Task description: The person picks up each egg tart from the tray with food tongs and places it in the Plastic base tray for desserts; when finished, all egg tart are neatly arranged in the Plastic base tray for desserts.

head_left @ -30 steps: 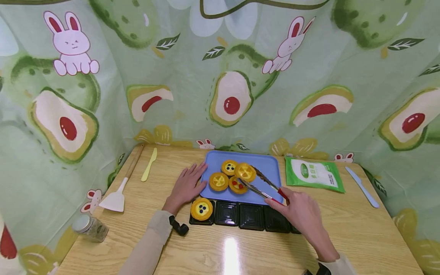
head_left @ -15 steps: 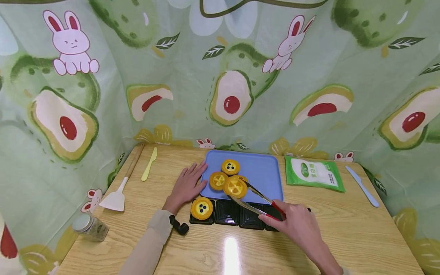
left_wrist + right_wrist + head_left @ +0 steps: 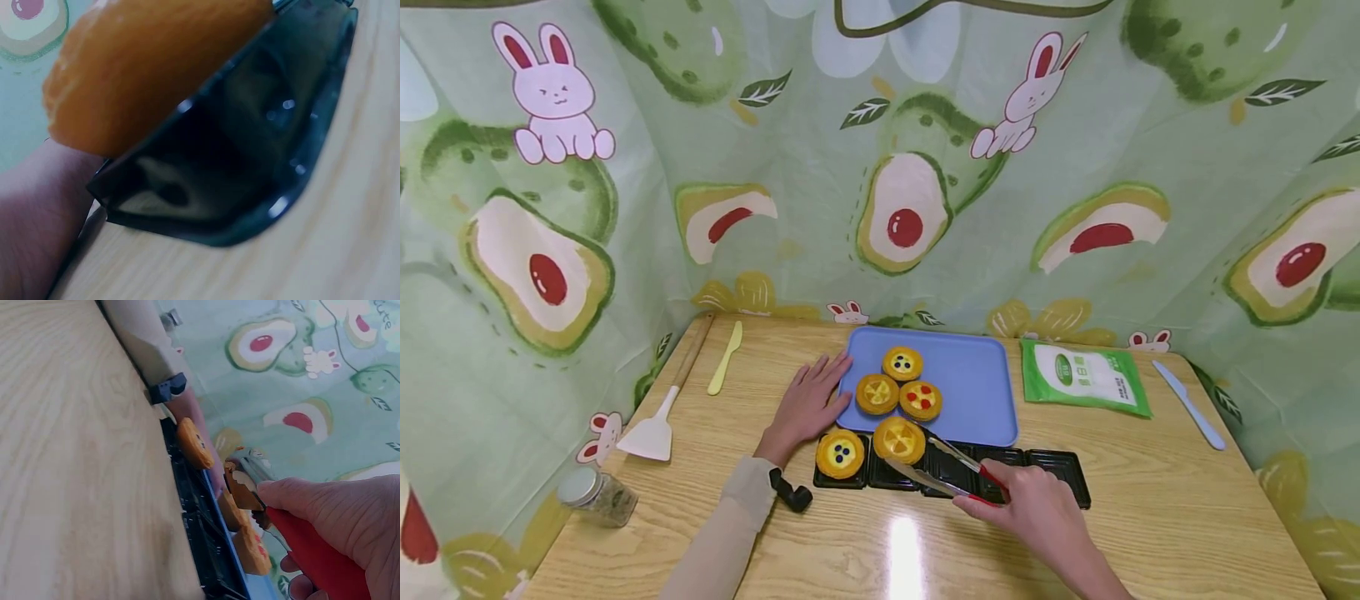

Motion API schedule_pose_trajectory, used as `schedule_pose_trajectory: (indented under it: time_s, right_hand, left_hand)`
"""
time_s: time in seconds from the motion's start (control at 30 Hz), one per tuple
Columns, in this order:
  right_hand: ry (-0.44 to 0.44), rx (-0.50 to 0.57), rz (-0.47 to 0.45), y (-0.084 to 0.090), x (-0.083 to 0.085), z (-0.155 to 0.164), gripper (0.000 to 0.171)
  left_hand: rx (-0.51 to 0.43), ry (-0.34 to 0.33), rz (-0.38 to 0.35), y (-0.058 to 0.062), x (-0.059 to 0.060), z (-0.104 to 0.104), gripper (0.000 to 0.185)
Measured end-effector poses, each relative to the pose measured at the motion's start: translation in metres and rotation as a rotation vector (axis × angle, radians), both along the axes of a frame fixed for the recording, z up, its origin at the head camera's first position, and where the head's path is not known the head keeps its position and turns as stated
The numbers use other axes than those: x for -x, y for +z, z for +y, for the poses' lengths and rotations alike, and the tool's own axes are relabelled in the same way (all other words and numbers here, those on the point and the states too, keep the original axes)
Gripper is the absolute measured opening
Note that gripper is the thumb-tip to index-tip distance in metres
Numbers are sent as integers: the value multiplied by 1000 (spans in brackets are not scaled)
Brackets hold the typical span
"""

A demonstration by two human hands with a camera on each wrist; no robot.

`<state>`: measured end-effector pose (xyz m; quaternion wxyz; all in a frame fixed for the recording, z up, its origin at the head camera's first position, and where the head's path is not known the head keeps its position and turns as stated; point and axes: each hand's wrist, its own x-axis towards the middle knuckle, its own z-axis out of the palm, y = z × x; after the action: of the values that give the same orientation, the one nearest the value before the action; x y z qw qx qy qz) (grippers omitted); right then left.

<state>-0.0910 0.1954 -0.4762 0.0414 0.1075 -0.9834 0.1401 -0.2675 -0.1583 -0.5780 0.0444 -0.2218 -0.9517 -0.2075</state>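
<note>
My right hand [image 3: 1037,504] grips red-handled metal tongs [image 3: 940,467], their tips around an egg tart [image 3: 899,440] with orange wedge topping. That tart hangs over the second cup of a row of black plastic cups [image 3: 1060,467]; the right wrist view shows the tongs' red handle [image 3: 319,556] in the fingers. My left hand [image 3: 805,407] lies with fingers spread at the left edge of the blue tray [image 3: 977,375]. A blueberry tart [image 3: 840,454] sits in the leftmost cup. On the tray are another blueberry tart [image 3: 902,363], a wedge-topped tart [image 3: 877,394] and a red-berry tart [image 3: 921,401].
A green and white packet [image 3: 1086,377] and a blue knife [image 3: 1189,405] lie at the right. To the left are a yellow knife [image 3: 726,358], a white spatula [image 3: 651,435] with a wooden handle, and a glass jar [image 3: 598,496]. A patterned curtain [image 3: 820,125] hangs behind the table.
The right hand has carried the wedge-topped tart in the tongs from above the tray down toward the front, over the second cup. The left hand has stayed at the tray's edge.
</note>
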Motion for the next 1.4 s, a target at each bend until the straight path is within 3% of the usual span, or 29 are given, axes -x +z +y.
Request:
schedule_pose_trajectory:
  time_s: [0.4, 1.07, 1.4]
  right_hand:
    - [-6, -11, -93, -11, -1, -8, 57]
    - [-6, -21, -91, -13, 1, -9, 59]
    - [-37, -27, -121, -5, 1, -7, 64]
  left_hand:
    - [12, 3, -3, 0, 0, 0, 68]
    - [7, 0, 8, -2, 1, -2, 68]
    - [17, 3, -3, -2, 2, -1, 68]
